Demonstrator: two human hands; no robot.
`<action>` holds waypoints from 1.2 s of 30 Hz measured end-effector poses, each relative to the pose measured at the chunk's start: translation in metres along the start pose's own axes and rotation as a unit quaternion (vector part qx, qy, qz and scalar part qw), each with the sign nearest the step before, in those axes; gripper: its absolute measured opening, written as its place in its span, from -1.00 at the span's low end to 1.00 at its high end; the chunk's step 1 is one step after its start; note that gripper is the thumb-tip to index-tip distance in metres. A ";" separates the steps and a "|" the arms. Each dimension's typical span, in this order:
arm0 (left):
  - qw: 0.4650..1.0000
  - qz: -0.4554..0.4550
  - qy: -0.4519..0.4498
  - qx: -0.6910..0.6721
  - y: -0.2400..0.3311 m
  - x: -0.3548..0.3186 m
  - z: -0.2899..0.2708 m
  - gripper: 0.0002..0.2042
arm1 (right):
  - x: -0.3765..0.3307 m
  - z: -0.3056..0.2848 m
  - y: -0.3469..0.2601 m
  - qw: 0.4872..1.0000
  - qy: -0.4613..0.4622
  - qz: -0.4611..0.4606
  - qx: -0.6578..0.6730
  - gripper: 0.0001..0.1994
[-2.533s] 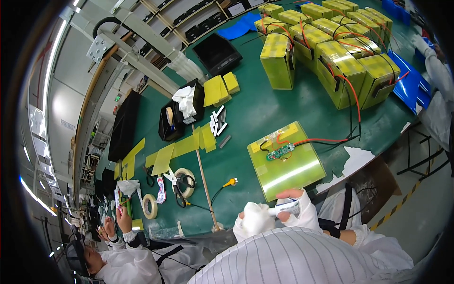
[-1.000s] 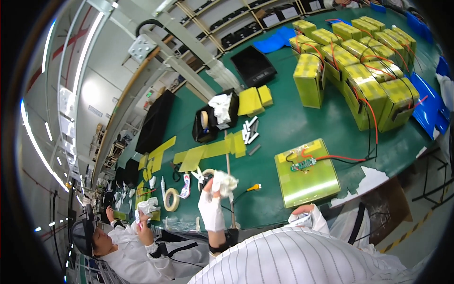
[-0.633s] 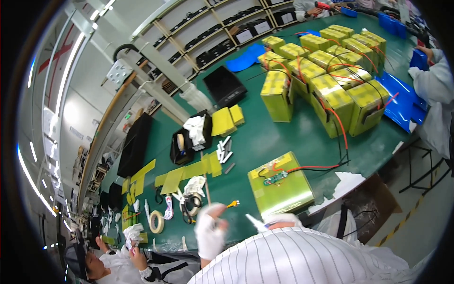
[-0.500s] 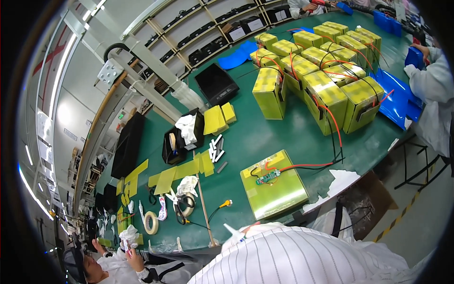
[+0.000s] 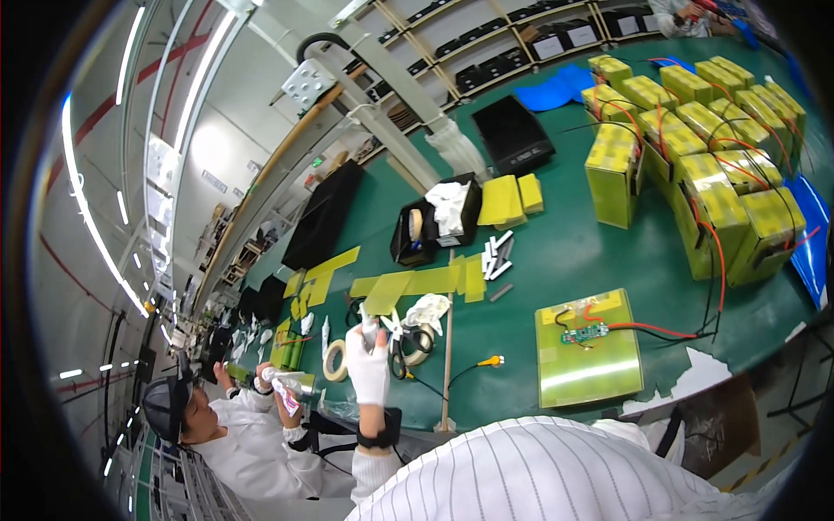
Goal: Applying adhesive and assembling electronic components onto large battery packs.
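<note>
My left hand (image 5: 370, 369), in a white glove with bare fingertips, reaches over the table's near left part. Its fingers are bent together around a whitish thing that I cannot make out. Just right of it lie scissors (image 5: 397, 341) with black handles, partly over a roll of tape (image 5: 420, 345). Another tape roll (image 5: 334, 359) lies left of the hand, near a white pointed tube (image 5: 326, 331). To the right, a flat yellow-wrapped battery pack (image 5: 587, 378) carries a small green circuit board (image 5: 584, 333) with red and black wires. My right hand is out of view.
Several yellow battery packs (image 5: 612, 178) with loose wires stand at the right. Yellow sheets (image 5: 502, 201), white and grey strips (image 5: 496, 256), a black bin (image 5: 469, 211) and a yellow-ended cable (image 5: 492, 361) are on the green table. A co-worker (image 5: 252, 438) handles something white at the left.
The view has swung left, shifting the table rightward in the picture. My left hand has come into view beside the scissors. The pointed tube formerly before my body no longer shows there.
</note>
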State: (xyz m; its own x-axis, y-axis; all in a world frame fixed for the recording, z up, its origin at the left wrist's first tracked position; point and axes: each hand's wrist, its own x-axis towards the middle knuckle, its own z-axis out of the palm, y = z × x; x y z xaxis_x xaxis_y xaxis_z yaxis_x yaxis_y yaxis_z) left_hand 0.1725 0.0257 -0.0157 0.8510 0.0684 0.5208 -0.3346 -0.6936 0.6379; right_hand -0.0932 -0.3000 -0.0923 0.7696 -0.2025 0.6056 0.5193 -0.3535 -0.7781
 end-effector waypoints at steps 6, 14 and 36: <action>0.958 0.133 -0.060 0.248 -0.071 0.054 0.035 -0.68 | -0.017 -0.005 0.000 0.995 -0.019 0.095 -0.037 -0.55; 0.876 0.149 -0.198 0.413 -0.116 0.107 0.072 -0.73 | -0.007 0.004 0.007 0.998 -0.052 0.045 0.000 -0.57; 0.854 0.217 -0.457 -0.119 0.159 -0.029 0.117 -0.72 | 0.123 -0.057 0.010 0.955 -0.086 -0.050 -0.280 -0.77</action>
State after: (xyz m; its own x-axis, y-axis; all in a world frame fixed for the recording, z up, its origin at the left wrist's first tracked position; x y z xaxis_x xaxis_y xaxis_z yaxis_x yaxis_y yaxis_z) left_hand 0.1423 -0.1707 0.0043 0.5495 -0.8226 0.1461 -0.6796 -0.3384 0.6509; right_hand -0.0151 -0.3805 -0.0159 0.8007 -0.0067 0.5990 0.3504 -0.8059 -0.4773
